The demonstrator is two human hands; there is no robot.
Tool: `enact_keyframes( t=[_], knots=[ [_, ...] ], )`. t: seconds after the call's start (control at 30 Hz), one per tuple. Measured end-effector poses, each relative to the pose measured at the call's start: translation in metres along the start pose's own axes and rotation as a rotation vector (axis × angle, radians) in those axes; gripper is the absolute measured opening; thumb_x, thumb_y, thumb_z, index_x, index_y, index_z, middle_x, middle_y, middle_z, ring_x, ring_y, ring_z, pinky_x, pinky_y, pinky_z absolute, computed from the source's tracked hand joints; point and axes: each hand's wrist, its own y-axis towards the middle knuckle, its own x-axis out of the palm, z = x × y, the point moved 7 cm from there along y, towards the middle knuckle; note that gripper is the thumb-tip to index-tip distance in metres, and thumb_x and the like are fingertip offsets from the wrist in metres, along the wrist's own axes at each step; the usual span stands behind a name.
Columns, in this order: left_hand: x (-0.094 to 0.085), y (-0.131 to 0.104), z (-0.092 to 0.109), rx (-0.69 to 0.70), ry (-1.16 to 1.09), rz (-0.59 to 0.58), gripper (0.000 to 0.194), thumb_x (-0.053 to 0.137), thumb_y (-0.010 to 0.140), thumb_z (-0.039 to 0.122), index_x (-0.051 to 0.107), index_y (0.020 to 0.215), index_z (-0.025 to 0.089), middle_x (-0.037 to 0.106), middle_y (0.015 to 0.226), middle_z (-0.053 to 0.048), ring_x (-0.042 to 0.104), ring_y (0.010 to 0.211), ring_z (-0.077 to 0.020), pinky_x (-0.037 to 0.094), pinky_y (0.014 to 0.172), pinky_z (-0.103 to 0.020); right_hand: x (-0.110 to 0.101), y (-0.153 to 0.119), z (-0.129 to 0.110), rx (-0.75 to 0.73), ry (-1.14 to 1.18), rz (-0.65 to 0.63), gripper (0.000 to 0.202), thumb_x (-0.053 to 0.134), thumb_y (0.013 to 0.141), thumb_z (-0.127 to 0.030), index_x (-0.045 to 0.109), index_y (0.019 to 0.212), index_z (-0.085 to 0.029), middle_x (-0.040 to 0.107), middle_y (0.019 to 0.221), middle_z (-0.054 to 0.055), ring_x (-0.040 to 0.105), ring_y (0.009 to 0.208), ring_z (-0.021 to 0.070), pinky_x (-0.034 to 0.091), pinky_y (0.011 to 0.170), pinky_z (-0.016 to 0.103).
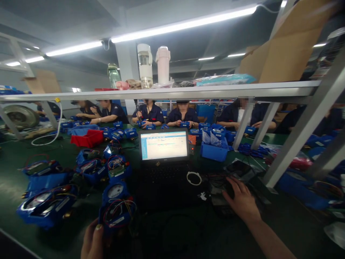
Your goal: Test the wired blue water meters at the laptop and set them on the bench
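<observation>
Left hand [93, 240] at a wired blue meter [116, 207], right hand [240, 198] beside the laptop [164, 147]

The blue meter sits at the near left, just left of the laptop's dark keyboard half. Its housing is glossy blue, with a round pale dial [115, 191] at the far end and an open near compartment where thin red, white and dark wires loop around a small white label [119, 219]. More blue housings [48, 205] with exposed wires stand on the green table [12, 158] to its left and beyond.

Thumb and fingers of the left hand touch the meter's near left edge; whether they close on it, I cannot tell, as the fingertips are partly hidden. The right hand lies palm down, fingers moderately spread and thumb apart, over something dark that is too dim to make out.
</observation>
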Motion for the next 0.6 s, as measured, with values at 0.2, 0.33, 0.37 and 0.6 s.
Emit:
enact_keyframes(
  t=[0.2,0.33,0.37,0.6],
  knots=[
    [0.007,-0.009,0.011,0.027,-0.082,-0.06,0.069,0.058,0.063,0.072,0.052,0.104,0.016,0.055,0.059,0.001,0.049,0.051,-0.0161,0.041,0.047,-0.028,-0.002,-0.08,-0.196,-0.5,0.361,-0.644,0.049,0.049,0.09,-0.046,0.047,0.133,-0.022,0.053,0.132,0.01,0.049,0.121,0.0249,0.044,0.1,0.043],
    [0.009,-0.009,0.008,0.042,-0.088,-0.064,0.064,0.055,0.068,0.069,0.051,0.103,0.016,0.056,0.065,0.001,0.048,0.049,-0.0136,0.04,0.045,-0.026,0.011,-0.142,-0.265,-0.665,0.172,-1.004,0.077,0.075,0.071,-0.041,0.045,0.137,-0.017,0.053,0.131,0.016,0.051,0.116,0.0348,0.047,0.095,0.049],
    [0.009,-0.009,0.007,0.041,-0.089,-0.067,0.064,0.055,0.068,0.069,0.051,0.103,0.016,0.056,0.066,0.001,0.049,0.049,-0.0134,0.04,0.045,-0.026,0.016,-0.149,-0.271,-0.68,0.119,-1.017,0.077,0.075,0.072,-0.039,0.044,0.138,-0.016,0.054,0.129,0.018,0.053,0.114,0.036,0.048,0.093,0.05],
    [0.01,-0.011,0.007,0.049,-0.122,-0.106,0.058,0.055,0.072,0.065,0.049,0.103,0.016,0.051,0.059,0.003,0.048,0.048,-0.0136,0.039,0.043,-0.025,0.01,-0.161,-0.292,-0.818,0.211,-0.921,0.066,0.065,0.079,-0.042,0.045,0.136,-0.016,0.061,0.118,0.016,0.061,0.1,0.0308,0.053,0.082,0.039]
  ],
)
